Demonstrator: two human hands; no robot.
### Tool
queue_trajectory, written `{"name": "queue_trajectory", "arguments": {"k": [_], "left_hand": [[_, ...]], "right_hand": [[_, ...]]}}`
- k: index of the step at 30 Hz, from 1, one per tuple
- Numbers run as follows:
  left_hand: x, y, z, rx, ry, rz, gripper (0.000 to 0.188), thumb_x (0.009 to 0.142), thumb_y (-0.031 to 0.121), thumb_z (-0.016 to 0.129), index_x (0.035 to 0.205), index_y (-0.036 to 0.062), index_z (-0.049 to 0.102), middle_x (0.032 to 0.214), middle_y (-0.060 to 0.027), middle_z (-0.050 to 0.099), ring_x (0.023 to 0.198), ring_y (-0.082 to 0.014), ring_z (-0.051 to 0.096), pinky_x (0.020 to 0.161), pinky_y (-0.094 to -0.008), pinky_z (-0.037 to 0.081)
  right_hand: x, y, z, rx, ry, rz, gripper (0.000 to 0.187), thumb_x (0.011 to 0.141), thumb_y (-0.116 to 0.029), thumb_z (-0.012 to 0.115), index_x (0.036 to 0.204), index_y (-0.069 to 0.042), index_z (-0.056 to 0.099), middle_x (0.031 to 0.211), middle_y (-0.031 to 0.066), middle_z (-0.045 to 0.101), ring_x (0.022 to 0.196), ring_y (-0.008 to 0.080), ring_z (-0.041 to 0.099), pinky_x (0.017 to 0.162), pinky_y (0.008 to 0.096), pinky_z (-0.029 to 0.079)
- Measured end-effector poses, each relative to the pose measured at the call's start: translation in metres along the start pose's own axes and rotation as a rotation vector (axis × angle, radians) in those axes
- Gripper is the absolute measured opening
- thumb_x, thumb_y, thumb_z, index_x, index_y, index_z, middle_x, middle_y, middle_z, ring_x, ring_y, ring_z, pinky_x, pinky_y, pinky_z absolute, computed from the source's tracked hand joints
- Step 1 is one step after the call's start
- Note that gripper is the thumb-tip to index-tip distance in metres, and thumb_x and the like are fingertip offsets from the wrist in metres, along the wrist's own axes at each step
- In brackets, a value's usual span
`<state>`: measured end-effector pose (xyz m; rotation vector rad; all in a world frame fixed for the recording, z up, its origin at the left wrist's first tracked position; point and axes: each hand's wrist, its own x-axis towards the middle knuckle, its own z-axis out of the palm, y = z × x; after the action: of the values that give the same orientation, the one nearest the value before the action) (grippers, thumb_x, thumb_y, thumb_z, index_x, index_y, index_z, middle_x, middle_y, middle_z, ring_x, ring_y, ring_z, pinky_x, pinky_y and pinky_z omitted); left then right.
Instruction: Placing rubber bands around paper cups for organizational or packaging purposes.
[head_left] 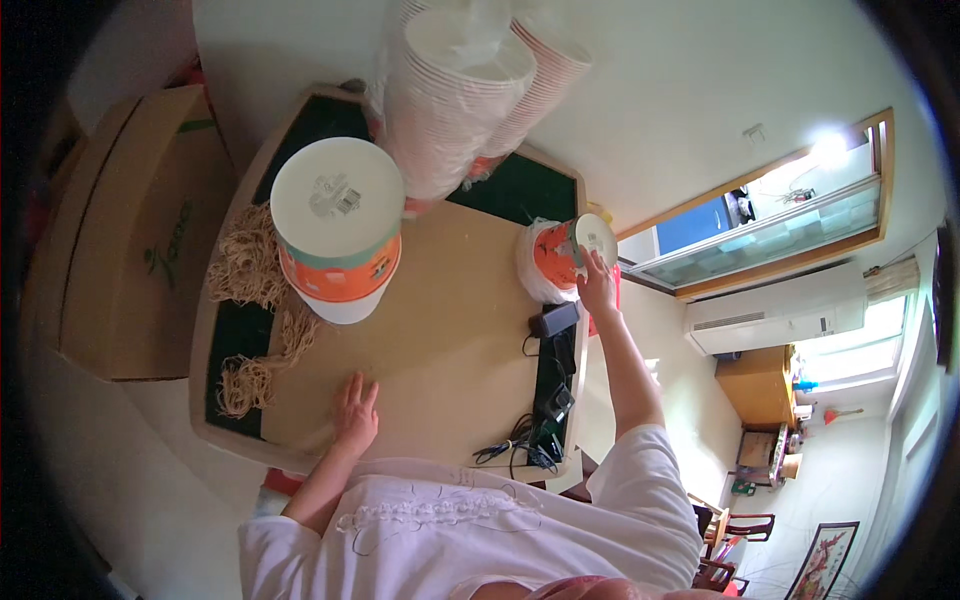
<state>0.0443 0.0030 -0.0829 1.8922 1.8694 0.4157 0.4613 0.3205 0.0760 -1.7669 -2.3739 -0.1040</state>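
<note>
My left hand [356, 415] rests flat on the tan board [450, 330] that covers the middle of the table, its fingers spread and holding nothing. Beyond it stands an upturned stack of paper buckets [342, 268], orange and green with a white base. My right arm stretches out to the far right, where my right hand [598, 288] lies with extended fingers on the white base of another upturned orange and green paper bucket [556, 256]. Crumpled clear plastic wraps the lower part of that bucket.
Tall stacks of white paper buckets [455, 110] in clear plastic stand at the back. Bundles of tan string [245, 260] lie along the left side. A black adapter [553, 320] and cables [515, 440] lie at the right edge. A large cardboard box [140, 240] stands left of the table.
</note>
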Motion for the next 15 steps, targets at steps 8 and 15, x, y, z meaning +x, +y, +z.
{"name": "queue_trajectory", "arguments": {"k": [8,15], "left_hand": [[0.006,-0.01,0.009,-0.016,0.003,0.045,0.058,0.073,0.012,0.067,0.129,0.0105,0.051,0.14,-0.0227,0.037,0.128,-0.0397,0.037,0.105,-0.0493,0.032],[-0.003,-0.015,-0.044,-0.111,0.174,-0.084,0.045,0.077,0.014,0.067,0.12,0.0084,0.056,0.128,-0.0197,0.05,0.12,-0.0367,0.046,0.101,-0.0475,0.036]], "right_hand": [[0.002,0.039,0.028,-0.057,0.051,-0.098,0.065,0.075,-0.003,0.06,0.137,-0.015,0.043,0.132,0.0217,0.048,0.125,0.0376,0.043,0.105,0.0455,0.036],[-0.011,-0.062,-0.014,0.057,0.246,0.022,0.069,0.079,-0.007,0.061,0.142,-0.016,0.035,0.14,0.0189,0.04,0.127,0.037,0.04,0.104,0.0477,0.034]]}}
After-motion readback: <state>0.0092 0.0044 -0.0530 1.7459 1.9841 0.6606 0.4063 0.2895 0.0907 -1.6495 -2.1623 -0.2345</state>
